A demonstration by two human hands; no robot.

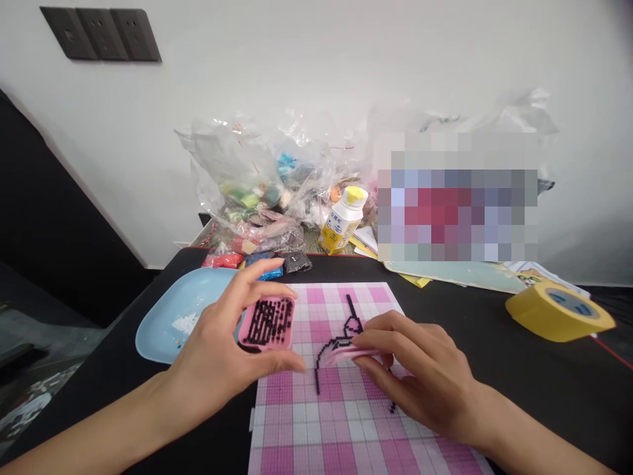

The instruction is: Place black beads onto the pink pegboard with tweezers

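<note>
My left hand (222, 323) is curled round a small pink tray (291, 323), its thumb at the near edge and its fingers at the far edge. Short rows of black beads (267, 322) fill the tray. In my right hand (420, 363), pinched between thumb and fingers, are slim pink tweezers (346, 354), slightly blurred. Their tips point left, low over a pink-and-white checked pegboard (326, 422). A curving outline of black beads (317, 376) stands on the board, partly covered by my right hand.
A light blue plate (158, 323) with small white bits lies left, partly behind my left hand. Bead bags (222, 260), a white-and-yellow bottle (343, 221) and clear plastic bags (232, 158) line the back. Yellow tape (548, 320) sits at the right on the black table.
</note>
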